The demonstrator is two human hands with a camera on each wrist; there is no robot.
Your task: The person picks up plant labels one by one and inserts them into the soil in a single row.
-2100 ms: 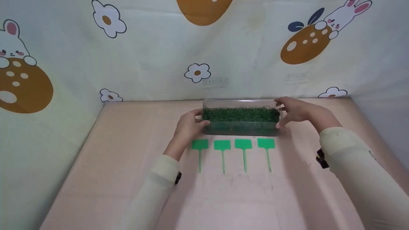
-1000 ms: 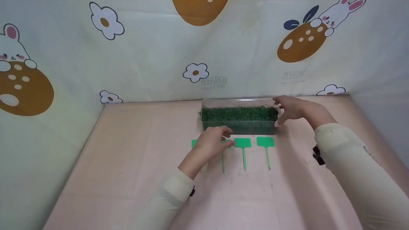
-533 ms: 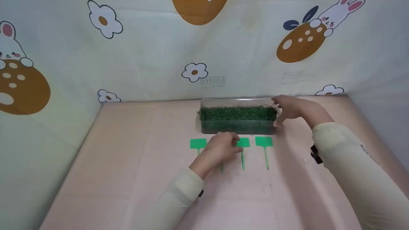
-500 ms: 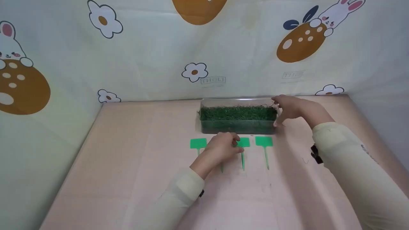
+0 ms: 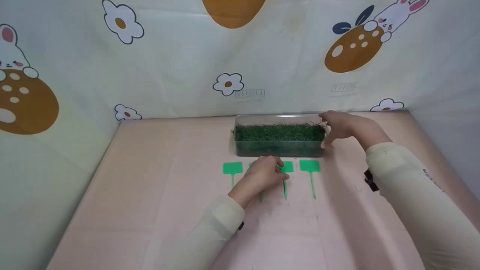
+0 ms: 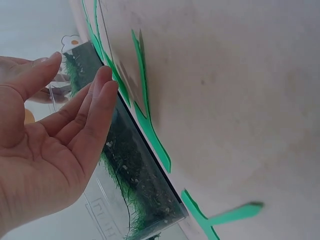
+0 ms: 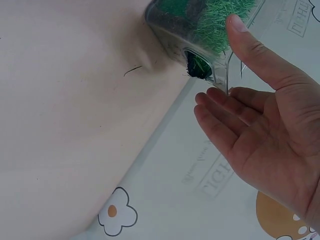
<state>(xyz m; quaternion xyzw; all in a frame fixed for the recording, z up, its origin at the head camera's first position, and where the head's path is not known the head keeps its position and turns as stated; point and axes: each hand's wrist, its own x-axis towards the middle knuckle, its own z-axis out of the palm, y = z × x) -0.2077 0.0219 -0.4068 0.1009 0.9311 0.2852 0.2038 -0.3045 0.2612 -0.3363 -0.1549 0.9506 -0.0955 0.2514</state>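
clear grass-filled box [image 5: 279,149] on pale pink table [image 5: 150,187], flower-printed cloth [image 5: 176,67] behind

From above, the head view is facing forward, down over the pale pink flat tabletop [image 5: 157,210]; nearer, both tilted wrist views are sharing the clear rectangular plastic box [image 5: 279,149].

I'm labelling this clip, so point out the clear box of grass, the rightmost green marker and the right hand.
Clear box [image 5: 279,149]: head view, front wall.
Rightmost green marker [image 5: 309,165]: head view, flat plate.
Right hand [image 5: 343,126]: head view, its back.
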